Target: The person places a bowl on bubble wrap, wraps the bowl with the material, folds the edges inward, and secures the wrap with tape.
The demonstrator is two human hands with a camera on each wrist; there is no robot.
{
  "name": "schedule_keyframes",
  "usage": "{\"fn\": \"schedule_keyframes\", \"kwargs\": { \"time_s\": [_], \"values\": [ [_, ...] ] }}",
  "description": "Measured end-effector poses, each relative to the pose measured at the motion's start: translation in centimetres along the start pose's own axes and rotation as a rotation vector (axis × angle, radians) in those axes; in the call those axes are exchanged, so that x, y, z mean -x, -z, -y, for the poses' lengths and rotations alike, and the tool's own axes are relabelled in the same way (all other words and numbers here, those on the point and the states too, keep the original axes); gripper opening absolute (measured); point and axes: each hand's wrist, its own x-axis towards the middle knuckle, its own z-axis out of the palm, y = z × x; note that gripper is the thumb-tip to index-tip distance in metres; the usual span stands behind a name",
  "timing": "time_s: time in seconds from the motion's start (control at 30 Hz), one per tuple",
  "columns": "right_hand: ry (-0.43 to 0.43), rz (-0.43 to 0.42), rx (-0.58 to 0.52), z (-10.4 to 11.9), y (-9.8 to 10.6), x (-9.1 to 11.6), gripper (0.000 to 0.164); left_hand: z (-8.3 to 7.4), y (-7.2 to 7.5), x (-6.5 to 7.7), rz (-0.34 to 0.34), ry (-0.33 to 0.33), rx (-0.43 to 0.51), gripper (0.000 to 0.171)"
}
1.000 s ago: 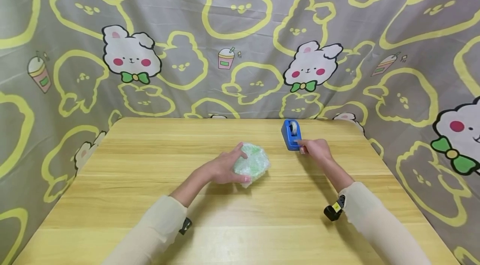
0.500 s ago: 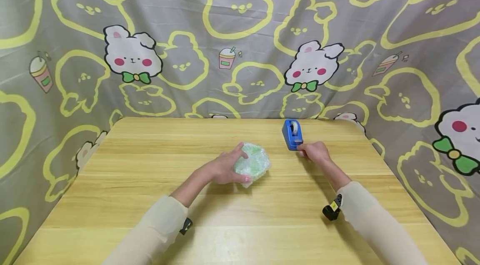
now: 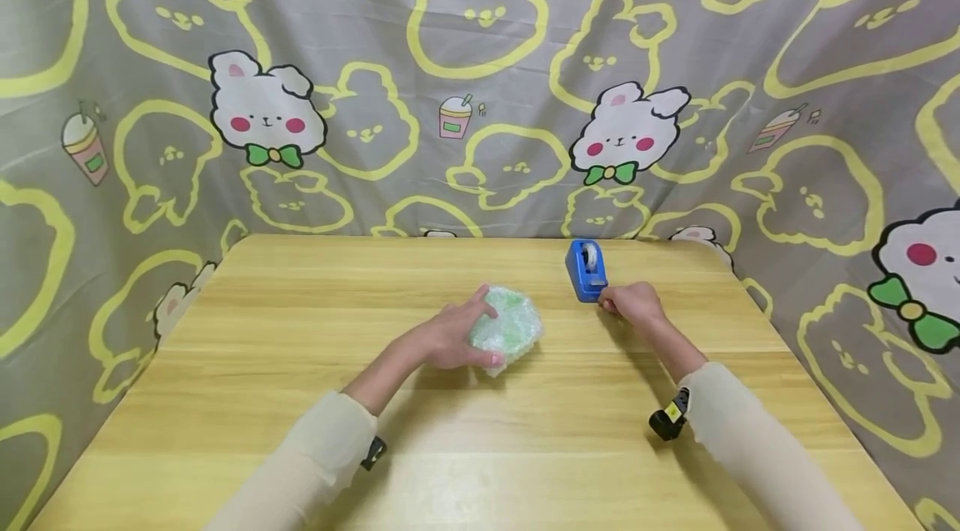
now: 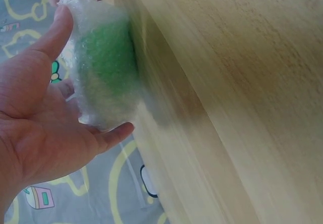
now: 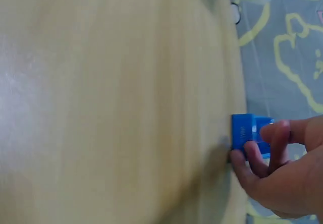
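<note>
My left hand grips a bubble-wrapped item from its left side, thumb on the near edge and fingers round the far one. Through the clear wrap in the left wrist view, the item shows green with a paler part. A blue tape dispenser with a roll of clear tape stands at the table's back right. My right hand is at the dispenser's front end, fingers curled, thumb and forefinger together as in a pinch. The clear tape at those fingertips is too faint to make out.
The wooden table reaches back to a grey patterned cloth that hangs behind and at both sides. Black wrist cameras sit under both sleeves.
My right hand has drawn back slightly from over the dispenser's front toward its near right corner, its forefinger more curled. My left hand keeps its grip on the wrapped item.
</note>
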Motion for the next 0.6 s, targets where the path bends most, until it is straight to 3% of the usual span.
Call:
{"fn": "schedule_keyframes", "kwargs": {
  "time_s": [0.3,0.47,0.6],
  "values": [
    [0.111,0.136,0.064,3.0,-0.2,2.3,0.036,-0.1,0.2,0.0,0.0,0.007,0.014,0.067],
    [0.134,0.24,0.03,4.8,-1.1,3.7,0.041,-0.1,0.1,0.0,0.01,0.013,0.006,0.068],
    [0.166,0.288,-0.021,6.0,-2.0,4.1,0.036,-0.2,0.1,0.0,0.017,0.021,0.0,0.069]
  ]
}}
